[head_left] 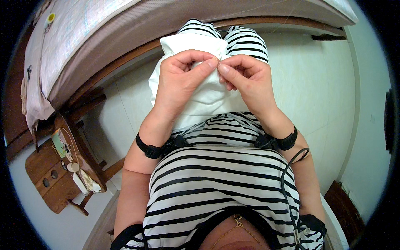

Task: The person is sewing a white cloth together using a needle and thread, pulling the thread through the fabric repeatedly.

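Note:
Both of my hands meet above my lap, fingertips pinched close together. My left hand (179,74) is closed, thumb against forefinger. Opposite it, my right hand (250,77) is pinched the same way, its other fingers curled under. A fine pale thread (219,62) shows at the fingertips; whether a needle is there too is too small to tell. Beneath the hands, a white cloth (202,100) lies bunched over my striped trousers (248,41).
A bed (121,29) with a pale cover runs across the far side, bearing a small yellow spool (51,18) and what looks like dark-handled scissors (29,71). At left, a wooden chair (39,160) stands beside small items. A pale wall (373,83) rises at right.

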Tool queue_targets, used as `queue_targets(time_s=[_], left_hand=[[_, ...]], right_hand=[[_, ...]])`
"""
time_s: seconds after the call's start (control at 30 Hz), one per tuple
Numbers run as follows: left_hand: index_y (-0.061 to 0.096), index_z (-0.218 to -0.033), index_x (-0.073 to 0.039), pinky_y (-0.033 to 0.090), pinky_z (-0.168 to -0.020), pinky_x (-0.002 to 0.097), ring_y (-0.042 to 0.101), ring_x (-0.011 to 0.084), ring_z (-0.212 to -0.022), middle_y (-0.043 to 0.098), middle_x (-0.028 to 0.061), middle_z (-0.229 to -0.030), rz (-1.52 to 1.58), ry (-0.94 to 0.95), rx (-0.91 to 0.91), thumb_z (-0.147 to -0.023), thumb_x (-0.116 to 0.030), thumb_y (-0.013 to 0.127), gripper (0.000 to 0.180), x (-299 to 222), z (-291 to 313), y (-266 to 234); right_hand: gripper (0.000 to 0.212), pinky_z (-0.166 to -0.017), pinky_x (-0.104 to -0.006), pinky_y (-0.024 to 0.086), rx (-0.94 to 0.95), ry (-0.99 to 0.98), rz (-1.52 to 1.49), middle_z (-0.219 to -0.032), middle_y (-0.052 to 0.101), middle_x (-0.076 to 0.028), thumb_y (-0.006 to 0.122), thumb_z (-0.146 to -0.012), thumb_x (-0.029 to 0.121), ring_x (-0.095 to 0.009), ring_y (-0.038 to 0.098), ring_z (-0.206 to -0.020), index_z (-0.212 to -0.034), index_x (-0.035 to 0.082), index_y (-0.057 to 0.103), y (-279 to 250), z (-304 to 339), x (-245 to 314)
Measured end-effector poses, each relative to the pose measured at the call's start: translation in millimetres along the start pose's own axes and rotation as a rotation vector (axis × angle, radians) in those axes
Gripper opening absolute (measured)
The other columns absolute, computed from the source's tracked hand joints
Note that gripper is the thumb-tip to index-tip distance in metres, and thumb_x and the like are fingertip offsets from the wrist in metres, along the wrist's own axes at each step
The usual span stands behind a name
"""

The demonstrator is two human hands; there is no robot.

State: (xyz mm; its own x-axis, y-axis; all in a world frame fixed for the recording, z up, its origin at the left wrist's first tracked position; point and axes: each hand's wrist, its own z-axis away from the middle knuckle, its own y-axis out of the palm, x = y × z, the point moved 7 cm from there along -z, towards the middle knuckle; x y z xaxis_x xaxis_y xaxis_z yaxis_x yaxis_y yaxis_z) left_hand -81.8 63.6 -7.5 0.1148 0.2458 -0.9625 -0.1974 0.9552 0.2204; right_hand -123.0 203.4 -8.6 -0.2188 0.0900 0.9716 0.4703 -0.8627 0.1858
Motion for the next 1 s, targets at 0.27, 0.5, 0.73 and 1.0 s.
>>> queue_targets(time_s=[0.27, 0.5, 0.73, 1.0], left_hand=[[0.069, -0.094, 0.000, 0.045, -0.069, 0.0186, 0.057, 0.0050, -0.077, 0.067, 0.0019, -0.087, 0.017, -0.032, -0.012, -0.086, -0.008, 0.068, 0.012, 0.4, 1.2, -1.0], [0.069, -0.093, -0.001, 0.042, -0.063, 0.0175, 0.055, 0.0028, -0.072, 0.066, -0.0006, -0.084, 0.009, -0.046, -0.054, -0.086, -0.010, 0.068, 0.011, -0.1, 1.9, -3.3], [0.069, -0.093, 0.000, 0.046, -0.070, 0.0186, 0.056, 0.0038, -0.078, 0.066, 0.0006, -0.087, -0.010, -0.095, -0.018, -0.086, -0.009, 0.068, 0.012, -2.6, 3.7, -2.6], [0.070, -0.094, -0.007, 0.028, -0.041, 0.0170, 0.042, -0.0009, -0.051, 0.060, -0.0065, -0.071, -0.038, -0.042, -0.006, -0.085, -0.020, 0.072, 0.016, -1.7, 5.5, -4.5]], right_hand=[[0.011, -0.052, -0.0188, 0.042, -0.015, -0.008, 0.063, -0.070, 0.063, 0.000, 0.069, -0.085, 0.011, -0.004, 0.053, -0.057, -0.090, 0.001, 0.069, 0.3, 0.8, 0.4], [0.008, -0.052, -0.0233, 0.042, -0.026, -0.260, 0.451, -0.070, 0.062, -0.001, 0.069, -0.080, 0.005, -0.008, 0.053, -0.059, -0.088, 0.003, 0.070, -12.6, 9.3, 25.3], [0.008, -0.050, -0.0273, 0.042, 0.087, -0.689, 0.740, -0.066, 0.056, -0.007, 0.071, -0.076, 0.003, -0.018, 0.053, -0.055, -0.084, 0.004, 0.069, 8.9, -2.4, 66.0], [0.003, -0.050, -0.0248, 0.042, 0.067, -0.523, 0.621, -0.067, 0.059, -0.006, 0.071, -0.077, 0.003, -0.012, 0.054, -0.056, -0.079, 0.002, 0.069, 13.0, -12.2, 55.8]])
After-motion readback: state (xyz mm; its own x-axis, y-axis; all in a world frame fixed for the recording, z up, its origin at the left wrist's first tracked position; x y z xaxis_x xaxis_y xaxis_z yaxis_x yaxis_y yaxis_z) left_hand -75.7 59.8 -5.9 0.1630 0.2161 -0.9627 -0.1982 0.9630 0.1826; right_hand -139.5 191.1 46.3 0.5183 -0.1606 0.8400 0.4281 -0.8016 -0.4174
